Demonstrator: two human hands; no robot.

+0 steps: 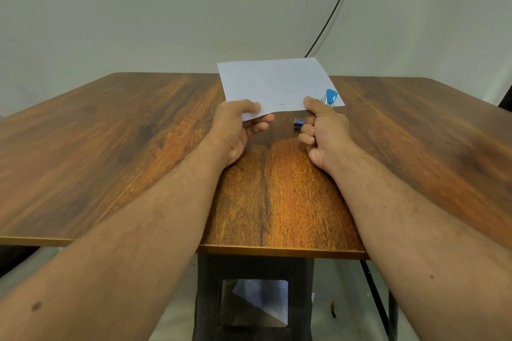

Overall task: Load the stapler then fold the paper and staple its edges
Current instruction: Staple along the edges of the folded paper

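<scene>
Stapling step: my left hand [238,122] pinches the folded paper [277,86] while my right hand [322,124] grips the stapler [330,97] at its edge; next, squeeze.

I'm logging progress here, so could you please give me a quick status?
Left hand pinches paper; right hand grips blue stapler at its edge. Small box on table below.

Head view, downward (near table [110,147]).
</scene>
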